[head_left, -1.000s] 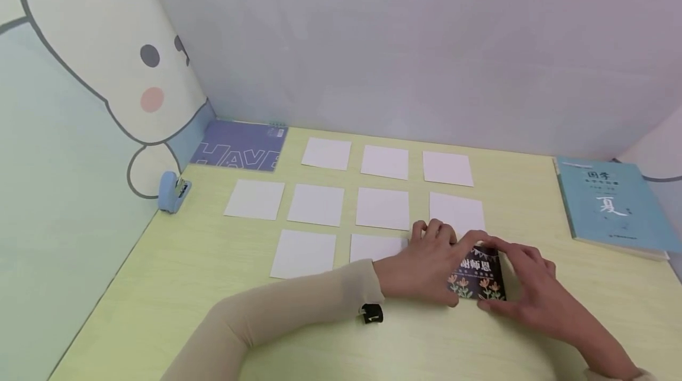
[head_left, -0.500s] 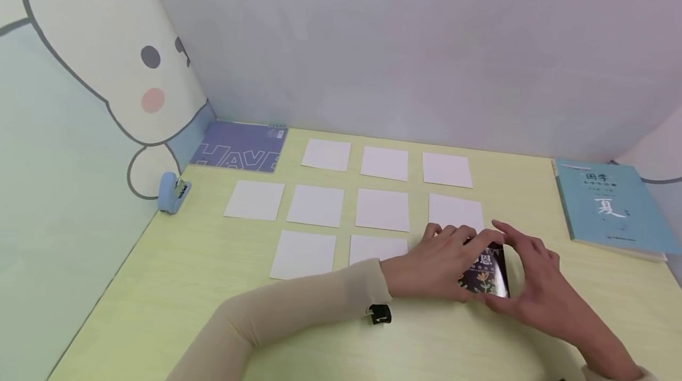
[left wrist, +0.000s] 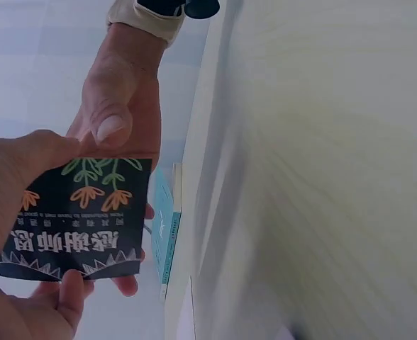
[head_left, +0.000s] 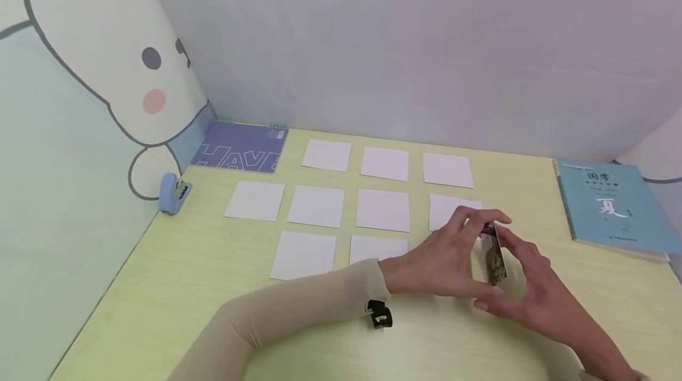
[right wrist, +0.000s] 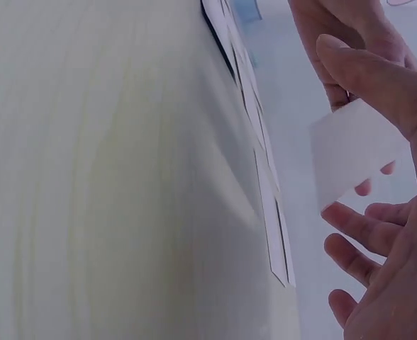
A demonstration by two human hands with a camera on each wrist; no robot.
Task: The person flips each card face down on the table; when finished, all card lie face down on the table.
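A small square card [head_left: 494, 255] stands tilted on edge above the table in the head view. Its dark face [left wrist: 81, 219], with orange flowers and white Chinese characters, shows in the left wrist view. The right wrist view shows its plain white back [right wrist: 354, 149]. My left hand [head_left: 444, 257] pinches the card by opposite edges between thumb and fingers. Around its other side my right hand [head_left: 535, 286] is cupped, thumb apart from the card. A right fingertip lies at one corner; whether it touches is unclear. Several white square cards [head_left: 303, 255] lie in rows to the left.
A blue stapler [head_left: 173, 193] sits by the left wall, near a purple-blue spiral notebook [head_left: 240, 147]. On the right lies a blue book [head_left: 615, 206]. A grey panel [head_left: 405, 55] rises behind the table. Something black [head_left: 380, 314] hangs at my left wrist.
The card has gone from showing its dark face upward to standing tilted on edge. My left hand has moved right with it, and my right thumb is off it.
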